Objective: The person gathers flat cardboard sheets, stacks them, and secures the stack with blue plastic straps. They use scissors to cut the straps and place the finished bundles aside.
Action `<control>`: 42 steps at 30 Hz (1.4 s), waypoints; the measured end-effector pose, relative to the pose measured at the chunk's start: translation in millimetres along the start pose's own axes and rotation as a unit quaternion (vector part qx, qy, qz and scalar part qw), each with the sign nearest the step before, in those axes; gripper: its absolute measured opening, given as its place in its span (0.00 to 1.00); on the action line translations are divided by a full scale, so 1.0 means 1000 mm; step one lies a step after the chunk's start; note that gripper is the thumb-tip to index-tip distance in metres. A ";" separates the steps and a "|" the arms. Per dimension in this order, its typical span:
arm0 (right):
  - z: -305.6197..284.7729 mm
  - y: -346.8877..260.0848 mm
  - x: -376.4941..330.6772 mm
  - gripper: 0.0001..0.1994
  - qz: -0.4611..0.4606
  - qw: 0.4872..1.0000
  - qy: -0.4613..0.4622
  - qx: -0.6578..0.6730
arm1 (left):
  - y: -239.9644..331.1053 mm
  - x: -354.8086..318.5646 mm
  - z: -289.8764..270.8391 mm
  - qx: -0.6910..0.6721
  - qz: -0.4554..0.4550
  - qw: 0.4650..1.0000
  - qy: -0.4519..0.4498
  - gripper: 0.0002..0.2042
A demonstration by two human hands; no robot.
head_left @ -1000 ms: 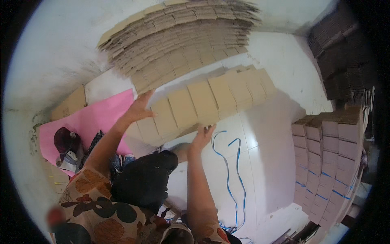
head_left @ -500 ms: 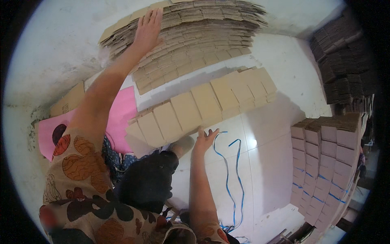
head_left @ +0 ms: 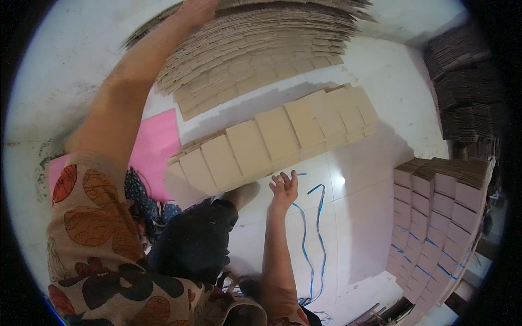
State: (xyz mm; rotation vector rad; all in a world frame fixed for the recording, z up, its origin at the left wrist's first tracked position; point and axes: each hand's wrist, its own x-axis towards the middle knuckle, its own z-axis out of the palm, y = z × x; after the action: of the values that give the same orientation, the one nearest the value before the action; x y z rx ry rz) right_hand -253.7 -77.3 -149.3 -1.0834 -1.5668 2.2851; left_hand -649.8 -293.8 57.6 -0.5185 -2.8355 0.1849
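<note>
I read this as a packing or carton workshop. A fanned heap of flat cardboard blanks (head_left: pixel 255 54) lies on the white tiled floor (head_left: pixel 359 217), a row of folded boxes (head_left: pixel 272 146) beside it, strapped box stacks (head_left: pixel 440 217) at right, and loose blue strapping (head_left: pixel 312 228).

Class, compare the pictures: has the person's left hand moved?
Yes. The left hand left the row of folded boxes and reached up onto the fanned cardboard stack.
</note>
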 end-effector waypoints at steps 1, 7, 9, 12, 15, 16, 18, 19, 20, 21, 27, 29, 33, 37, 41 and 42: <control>0.000 -0.005 -0.002 0.28 -0.002 1.000 0.005 0.023 | -0.004 0.002 -0.001 0.010 0.002 0.999 0.038 0.39; -0.018 -0.009 -0.015 0.21 0.061 0.998 0.004 0.029 | 0.011 0.003 0.026 0.064 -0.035 0.991 0.112 0.34; -0.025 -0.010 -0.021 0.20 0.053 0.998 0.009 0.024 | 0.008 0.008 0.015 0.061 -0.026 0.997 0.045 0.32; -0.024 -0.015 -0.028 0.20 -0.001 1.000 0.010 -0.011 | 0.003 0.016 -0.002 0.063 -0.018 0.997 0.045 0.30; 0.007 -0.051 -0.039 0.23 -0.056 0.998 -0.022 0.023 | 0.006 -0.018 -0.055 0.107 0.034 0.992 0.056 0.33; 0.029 -0.071 -0.046 0.24 -0.064 0.996 -0.047 0.051 | -0.015 -0.038 -0.068 0.129 0.061 0.985 0.092 0.35; 0.072 -0.105 -0.039 0.32 -0.052 0.974 -0.147 0.167 | -0.003 -0.054 -0.065 0.116 0.138 0.966 0.183 0.39; 0.093 -0.122 -0.030 0.38 0.018 0.954 -0.201 0.222 | 0.023 -0.081 -0.084 0.063 0.118 0.974 0.180 0.32; 0.114 -0.122 -0.018 0.40 0.029 0.918 -0.248 0.308 | 0.053 -0.108 -0.102 0.029 0.096 0.981 0.168 0.35; 0.135 -0.145 -0.015 0.42 0.050 0.888 -0.277 0.364 | 0.068 -0.132 -0.113 0.011 0.098 0.974 0.204 0.32; 0.167 -0.169 -0.038 0.26 0.069 0.838 -0.249 0.481 | 0.132 -0.256 -0.111 -0.007 0.054 0.990 0.129 0.36; 0.141 -0.140 -0.036 0.24 0.088 0.858 -0.229 0.451 | 0.141 -0.273 -0.098 -0.014 0.063 0.997 0.051 0.37; 0.105 -0.090 -0.022 0.16 0.093 0.834 -0.182 0.513 | 0.172 -0.288 -0.093 -0.082 0.136 0.984 -0.079 0.39; 0.088 -0.064 -0.007 0.17 0.116 0.850 -0.112 0.502 | 0.184 -0.276 -0.094 -0.153 0.181 0.963 -0.126 0.39; 0.070 -0.036 0.009 0.13 0.066 0.936 -0.016 0.346 | 0.180 -0.278 -0.049 -0.248 0.226 0.922 -0.195 0.38; 0.070 -0.029 0.009 0.13 0.042 0.958 0.002 0.283 | 0.173 -0.282 -0.039 -0.250 0.232 0.919 -0.196 0.36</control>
State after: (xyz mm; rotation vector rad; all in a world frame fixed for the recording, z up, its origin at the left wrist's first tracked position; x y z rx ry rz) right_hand -312.3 -112.4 -115.5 -0.9979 -0.7772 2.5399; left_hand -326.6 -232.2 2.8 -1.4065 -3.0784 -0.4154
